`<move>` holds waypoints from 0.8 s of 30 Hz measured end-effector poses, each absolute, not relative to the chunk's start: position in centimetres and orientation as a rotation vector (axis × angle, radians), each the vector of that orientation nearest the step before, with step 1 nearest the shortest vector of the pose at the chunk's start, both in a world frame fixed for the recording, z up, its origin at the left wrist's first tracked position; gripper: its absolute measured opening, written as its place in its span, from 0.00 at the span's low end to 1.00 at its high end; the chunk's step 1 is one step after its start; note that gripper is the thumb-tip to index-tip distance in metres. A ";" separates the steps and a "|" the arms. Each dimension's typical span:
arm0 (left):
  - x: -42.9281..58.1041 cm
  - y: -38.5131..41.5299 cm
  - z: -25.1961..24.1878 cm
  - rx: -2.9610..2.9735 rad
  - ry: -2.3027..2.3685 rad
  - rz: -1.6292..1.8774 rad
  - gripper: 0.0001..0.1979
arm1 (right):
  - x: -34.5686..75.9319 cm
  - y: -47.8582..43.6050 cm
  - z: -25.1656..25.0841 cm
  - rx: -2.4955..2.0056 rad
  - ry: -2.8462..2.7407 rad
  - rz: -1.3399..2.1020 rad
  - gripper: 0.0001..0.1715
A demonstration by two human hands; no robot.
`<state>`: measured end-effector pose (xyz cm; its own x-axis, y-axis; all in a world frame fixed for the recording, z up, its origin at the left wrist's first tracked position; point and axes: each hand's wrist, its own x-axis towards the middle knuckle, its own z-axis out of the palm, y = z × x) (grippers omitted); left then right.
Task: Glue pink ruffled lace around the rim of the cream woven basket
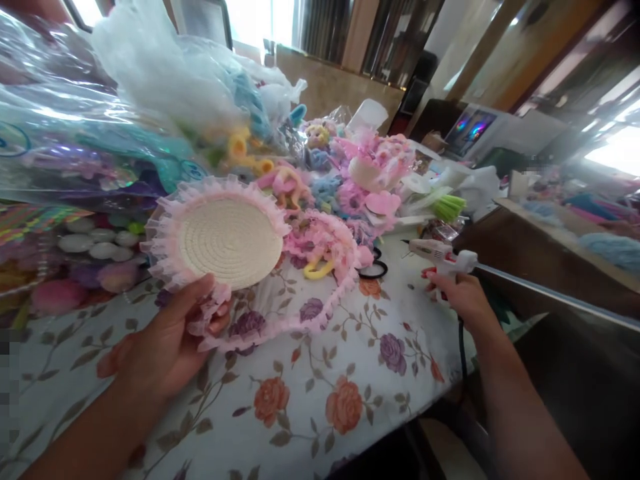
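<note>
My left hand (173,340) is closed on the lower edge of a round woven straw disc (230,243), tilted up over the table. Pink ruffled lace trim (157,233) runs round most of the disc's rim. From my left fingers a loose length of the same trim (300,322) trails across the cloth to a pink heap. My right hand (463,293) grips a hot glue gun (445,257) whose nozzle points left, apart from the disc. A long clear glue stick (550,290) sticks out of its back, and a dark cord hangs below.
Scissors with black handles (377,265) and a yellow-handled tool (319,269) lie by the pink heap. Plastic bags (165,73) and plush pieces (290,183) crowd the back and left. Cardboard boxes (500,247) stand at right. A flowered tablecloth (310,373) covers the table.
</note>
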<state>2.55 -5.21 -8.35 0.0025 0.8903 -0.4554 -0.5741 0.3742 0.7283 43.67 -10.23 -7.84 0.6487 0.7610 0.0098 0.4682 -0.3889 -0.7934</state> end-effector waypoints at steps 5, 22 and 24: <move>2.7 -5.3 -8.1 0.389 1.040 1.172 0.06 | 48.1 -7.1 -9.9 -2.098 -1.024 0.500 0.12; 3.1 -5.5 -8.0 0.296 1.025 1.191 0.09 | 36.9 -12.8 -5.7 -1.833 -1.711 -0.185 0.14; 3.1 -5.5 -8.1 0.316 1.013 1.232 0.11 | 32.1 -11.7 -5.3 -1.546 -1.901 0.139 0.11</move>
<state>3.12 -5.55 -8.13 -0.0156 0.8844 -0.4664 -0.6285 0.3542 0.6925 32.10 -11.73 -5.32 -0.0690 0.9009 0.4285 0.8292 0.2906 -0.4775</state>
